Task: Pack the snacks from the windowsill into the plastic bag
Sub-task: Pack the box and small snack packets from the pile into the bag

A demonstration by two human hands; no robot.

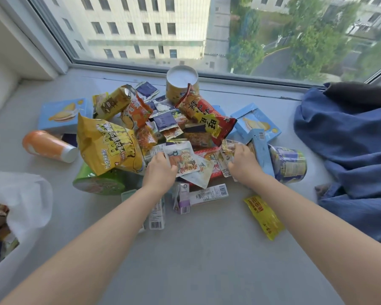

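Observation:
A heap of snacks covers the grey windowsill [196,249]: a big yellow chip bag [106,146], a red bag [205,115], light blue boxes [63,115], cups and small packets. My left hand [160,170] grips a flat white packet with a cartoon print [182,160] at the heap's near side. My right hand [242,164] holds another small pale packet [228,150] beside a blue box [261,150]. The white plastic bag [24,201] lies open at the left edge, with some items inside.
An orange cup [48,146] lies on its side at the left. A green cup [99,183] and a purple-yellow cup [288,164] flank the heap. A loose yellow packet [264,216] lies near right. Blue cloth [350,150] fills the right side. The window glass [185,29] stands behind.

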